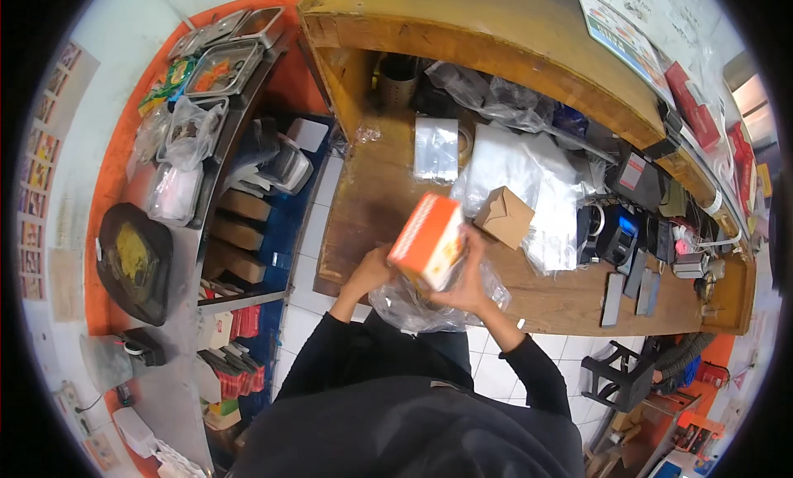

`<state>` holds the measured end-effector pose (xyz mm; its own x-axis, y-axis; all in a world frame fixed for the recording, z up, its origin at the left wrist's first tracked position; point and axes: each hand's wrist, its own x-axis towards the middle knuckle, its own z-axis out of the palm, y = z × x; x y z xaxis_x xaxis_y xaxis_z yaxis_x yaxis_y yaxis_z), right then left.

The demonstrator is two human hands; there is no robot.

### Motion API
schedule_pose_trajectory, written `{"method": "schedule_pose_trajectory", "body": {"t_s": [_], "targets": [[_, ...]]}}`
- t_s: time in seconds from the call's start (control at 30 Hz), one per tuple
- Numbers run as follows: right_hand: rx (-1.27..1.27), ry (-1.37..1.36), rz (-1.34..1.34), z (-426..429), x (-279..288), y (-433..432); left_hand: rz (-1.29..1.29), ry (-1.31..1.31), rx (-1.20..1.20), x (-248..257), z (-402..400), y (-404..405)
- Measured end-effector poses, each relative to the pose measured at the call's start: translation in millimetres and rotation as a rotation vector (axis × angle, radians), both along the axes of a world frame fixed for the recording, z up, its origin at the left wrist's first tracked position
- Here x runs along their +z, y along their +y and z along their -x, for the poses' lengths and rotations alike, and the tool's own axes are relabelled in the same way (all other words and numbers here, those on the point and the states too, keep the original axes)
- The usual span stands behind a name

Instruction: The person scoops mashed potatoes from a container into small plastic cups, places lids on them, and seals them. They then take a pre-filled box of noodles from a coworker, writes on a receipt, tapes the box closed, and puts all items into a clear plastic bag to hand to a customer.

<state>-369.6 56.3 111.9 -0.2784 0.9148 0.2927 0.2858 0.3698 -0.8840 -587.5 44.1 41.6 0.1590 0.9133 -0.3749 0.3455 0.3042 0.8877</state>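
An orange and white cardboard box (427,239) with food pictures is held tilted over the near edge of the wooden counter. My right hand (466,283) grips it along its right side and lower corner. At the box's left edge is my left hand (370,270), fingers curled; its fingertips are hidden, so whether it grips the box or the plastic cannot be told. A crumpled clear plastic bag (403,307) spreads beneath the box and between both hands. Just beyond, a closed brown kraft box (505,218) stands beside clear plastic bags (505,159).
The wooden counter (365,199) carries a stack of clear bags (436,148), a card terminal (619,230) and several grey slabs (612,299) at right. A raised wooden shelf (471,38) overhangs its back. Left stands a metal shelf (186,255) with trays. A black stool (619,376) is low right.
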Motion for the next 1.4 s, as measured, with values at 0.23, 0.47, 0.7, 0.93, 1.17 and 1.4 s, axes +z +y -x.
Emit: {"method": "schedule_pose_trajectory", "body": {"t_s": [0.23,0.47,0.7,0.93,1.17,1.4], "targets": [[0.343,-0.596,0.125,-19.0,-15.9,-27.5,0.49,-0.771,0.215,-18.7,19.7,-3.4],[0.373,-0.979,0.058,-25.7,1.1,-30.1,-0.175,-0.017,0.329,8.5,-21.7,-10.5],[0.291,-1.122,0.054,-34.2,-8.9,-13.5,-0.237,0.28,0.008,61.9,-47.7,-4.3],[0.033,-0.582,0.188,-82.0,17.1,58.1,-0.219,0.206,0.038,16.7,-54.5,-3.9],[-0.165,-0.776,0.128,-100.0,-10.2,97.9,-0.232,0.207,-0.02,53.4,-69.2,-7.4],[-0.133,-0.074,0.245,-136.2,-0.5,83.9,-0.278,0.112,-0.122,23.2,-59.8,-0.2]]}}
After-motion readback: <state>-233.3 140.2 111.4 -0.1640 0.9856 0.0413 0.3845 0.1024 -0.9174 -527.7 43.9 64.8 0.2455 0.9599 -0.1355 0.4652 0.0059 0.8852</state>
